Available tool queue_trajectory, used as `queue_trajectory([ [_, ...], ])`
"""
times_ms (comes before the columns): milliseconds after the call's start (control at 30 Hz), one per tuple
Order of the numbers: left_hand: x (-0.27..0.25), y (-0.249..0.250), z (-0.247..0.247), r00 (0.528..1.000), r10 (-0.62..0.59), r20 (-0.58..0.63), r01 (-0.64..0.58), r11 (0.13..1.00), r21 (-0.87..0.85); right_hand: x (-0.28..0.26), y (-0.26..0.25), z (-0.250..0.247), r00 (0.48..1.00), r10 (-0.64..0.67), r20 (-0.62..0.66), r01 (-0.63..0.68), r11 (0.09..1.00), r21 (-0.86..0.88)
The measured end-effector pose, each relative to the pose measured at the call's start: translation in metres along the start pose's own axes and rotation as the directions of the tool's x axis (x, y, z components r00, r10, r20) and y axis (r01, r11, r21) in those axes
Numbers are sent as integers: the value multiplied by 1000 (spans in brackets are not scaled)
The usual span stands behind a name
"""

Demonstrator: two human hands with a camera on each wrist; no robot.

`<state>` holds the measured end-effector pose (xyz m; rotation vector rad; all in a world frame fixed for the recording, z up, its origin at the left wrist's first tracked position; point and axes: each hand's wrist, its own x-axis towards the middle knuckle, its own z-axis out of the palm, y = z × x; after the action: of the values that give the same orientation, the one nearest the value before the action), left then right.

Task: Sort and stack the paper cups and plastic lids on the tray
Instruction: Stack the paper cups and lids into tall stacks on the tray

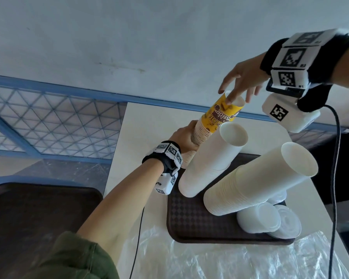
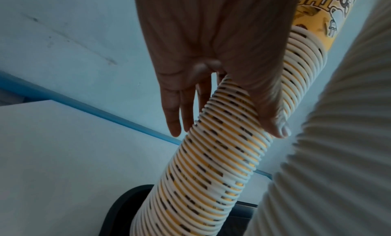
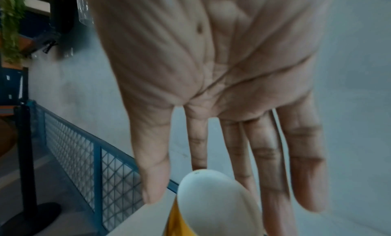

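A tall stack of yellow printed paper cups (image 1: 214,121) (image 2: 213,164) rises from the far left corner of the dark brown tray (image 1: 191,222). My left hand (image 1: 184,137) (image 2: 211,72) grips this stack around its middle. Over the top cup's white rim (image 3: 213,201) my right hand (image 1: 240,87) (image 3: 222,139) hovers with straight, spread fingers, one fingertip at the rim. Two stacks of plain white cups (image 1: 210,164) (image 1: 258,182) stand on the tray. White plastic lids (image 1: 270,220) lie piled at the tray's near right corner.
The tray sits on a white table (image 1: 133,137) beside a blue mesh railing (image 1: 48,121). A second dark tray (image 1: 38,218) lies at the lower left. Clear plastic wrap (image 1: 220,258) covers the table's near edge. A black cable (image 1: 334,158) hangs from my right wrist.
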<state>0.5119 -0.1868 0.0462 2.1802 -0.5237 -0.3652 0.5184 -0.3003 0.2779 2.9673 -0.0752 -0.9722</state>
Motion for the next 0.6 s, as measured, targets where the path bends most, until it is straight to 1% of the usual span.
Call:
queue_trajectory([
  [100, 4, 3, 0, 998, 17, 63, -18, 1000, 17, 7, 13, 9, 999, 36, 12, -37, 999, 15],
  [167, 5, 0, 1, 996, -11, 91, 12, 1000, -12, 12, 22, 15, 999, 44, 10, -44, 998, 41],
  [233, 4, -11, 1, 990, -91, 111, 100, 992, -82, 15, 31, 18, 999, 47, -3, -47, 996, 75],
  [300, 1, -28, 2, 970, -196, 144, 219, 963, -160, 18, 41, 20, 998, 58, -14, -56, 992, 115],
  [400, -5, -51, 11, 916, -365, 170, 399, 874, -276, 19, 52, 22, 997, 69, -31, -63, 988, 144],
  [500, -10, -59, 24, 840, -494, 226, 542, 740, -397, 20, 59, 23, 996, 69, -47, -62, 988, 140],
  [533, -10, -60, 28, 817, -522, 244, 574, 701, -423, 20, 60, 24, 996, 72, -48, -64, 988, 143],
  [600, -10, -61, 33, 791, -547, 275, 605, 633, -483, 19, 64, 25, 996, 78, -47, -70, 986, 150],
])
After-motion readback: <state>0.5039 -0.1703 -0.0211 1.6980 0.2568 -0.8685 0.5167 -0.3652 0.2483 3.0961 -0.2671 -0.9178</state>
